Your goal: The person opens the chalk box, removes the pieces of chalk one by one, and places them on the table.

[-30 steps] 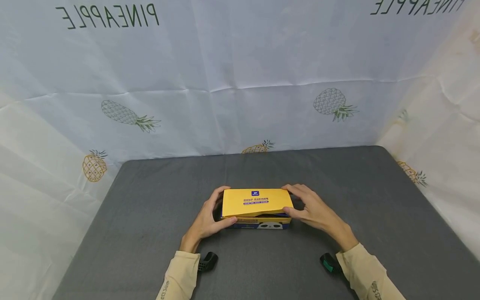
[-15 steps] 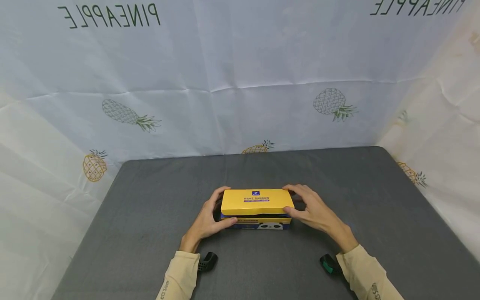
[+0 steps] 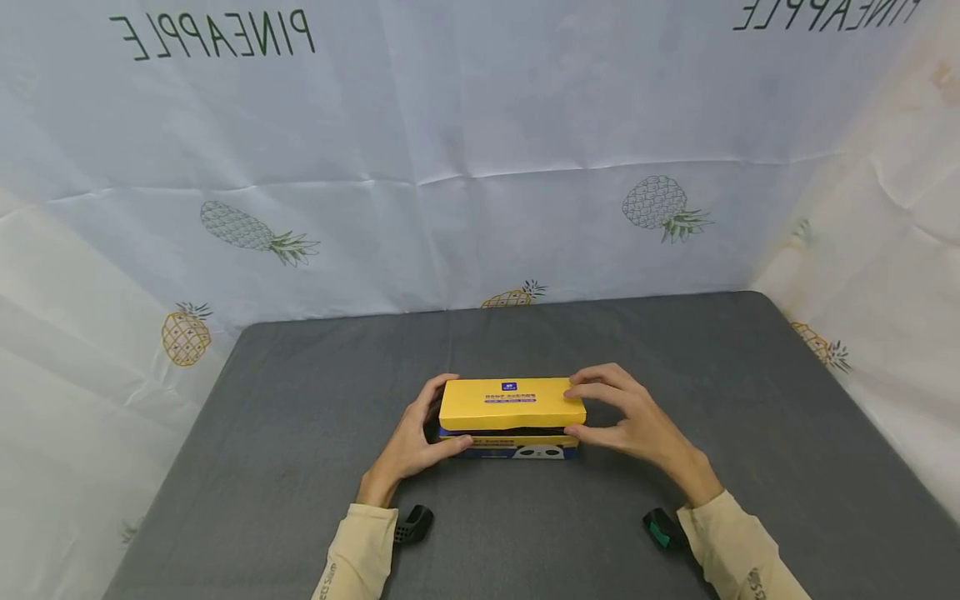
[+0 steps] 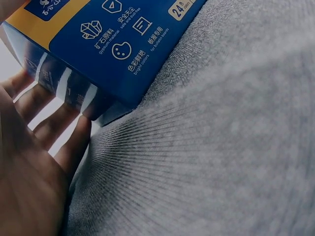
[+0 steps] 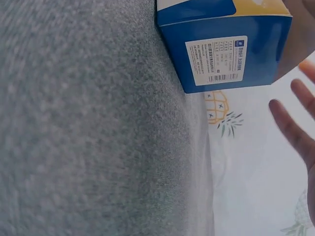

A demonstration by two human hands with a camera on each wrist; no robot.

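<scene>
We see a rectangular cardboard box (image 3: 512, 417) lying flat a little below the middle of the head view, on a bench (image 3: 262, 467) covered in a dark grey, finely ribbed fabric. The box has a smooth yellow lid with a small blue logo and a line of print. Its lower part is glossy blue with a yellow band and a black-and-white panda face on the near side.

Our left hand (image 3: 411, 442) cups the left end of the box: the thumb lies along the near lower edge and the fingers curl round the far corner of the lid. In the left wrist view the fingers (image 4: 54, 123) sit close behind the shiny blue wall, which carries white icons and small print.

Our right hand (image 3: 633, 421) grips the right end, thumb pressed on the near right corner of the lid, fingers bent over its top edge. In the right wrist view the blue end face (image 5: 224, 54) bears a white barcode label, and two fingertips (image 5: 290, 128) stand apart from it at the right edge.

Both sleeves are pale cream knit. A small black device (image 3: 415, 523) sits by the left cuff and another with a green part (image 3: 658, 529) by the right cuff. Behind the bench hangs a thin, creased white sheet (image 3: 480, 150) printed with pineapples and mirrored lettering.
</scene>
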